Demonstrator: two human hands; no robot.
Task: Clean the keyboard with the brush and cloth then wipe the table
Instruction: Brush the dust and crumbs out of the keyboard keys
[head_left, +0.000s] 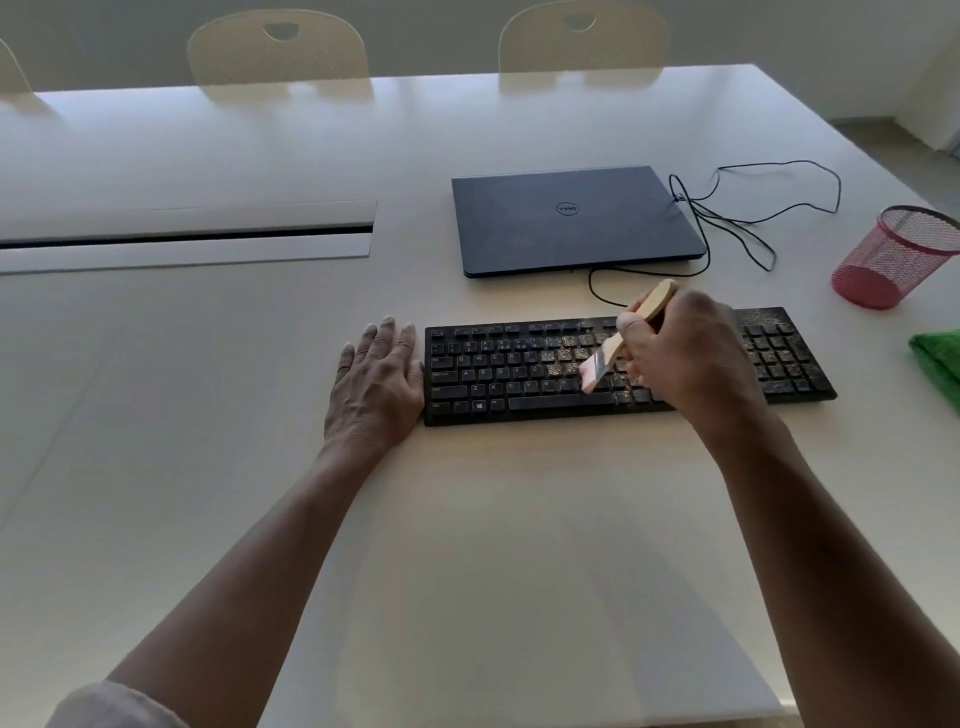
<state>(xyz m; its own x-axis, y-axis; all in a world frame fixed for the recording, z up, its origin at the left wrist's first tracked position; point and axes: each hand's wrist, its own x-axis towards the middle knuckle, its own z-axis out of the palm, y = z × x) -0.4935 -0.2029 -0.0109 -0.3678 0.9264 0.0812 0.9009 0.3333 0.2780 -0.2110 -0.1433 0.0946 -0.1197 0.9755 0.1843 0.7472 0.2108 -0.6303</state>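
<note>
Gripping the wooden brush in my right hand, I hold its bristles on the mid-frame keyboard, whose right half is speckled with grit. My left hand lies flat, fingers straight, against its left edge. Behind, the closed laptop reads "DELL"; the green cloth sits at the right edge.

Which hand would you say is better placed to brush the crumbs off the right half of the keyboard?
Right: the right hand already grips the brush over the keyboard; the left hand lies flat at its left end.
</note>
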